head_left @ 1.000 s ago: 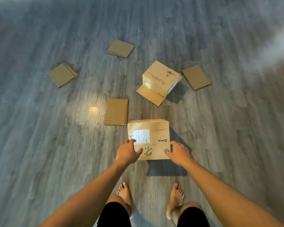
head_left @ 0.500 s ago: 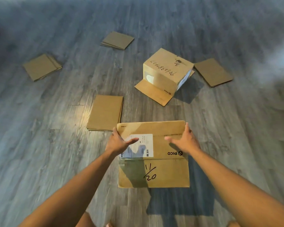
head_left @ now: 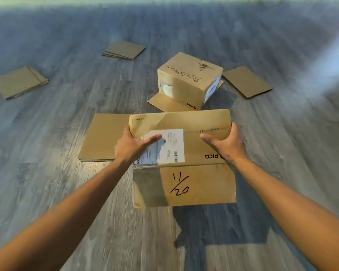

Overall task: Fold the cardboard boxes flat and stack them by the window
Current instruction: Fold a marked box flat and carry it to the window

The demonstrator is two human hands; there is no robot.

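A cardboard box marked 11/20 is gripped at its left and right edges by the left hand and right hand, thumbs laid on top, apparently lifted off the floor. Beyond it an unfolded box is seen.

Setting: indoor room, exact type cannot be told; bare, possibly home or storeroom. Evidence: grey wood-look plank floor filling view; no furniture in sight. Flattened cardboard pieces scattered on floor; assembled shipping box with handwritten number. Light band along far edge, bright patches on planks.
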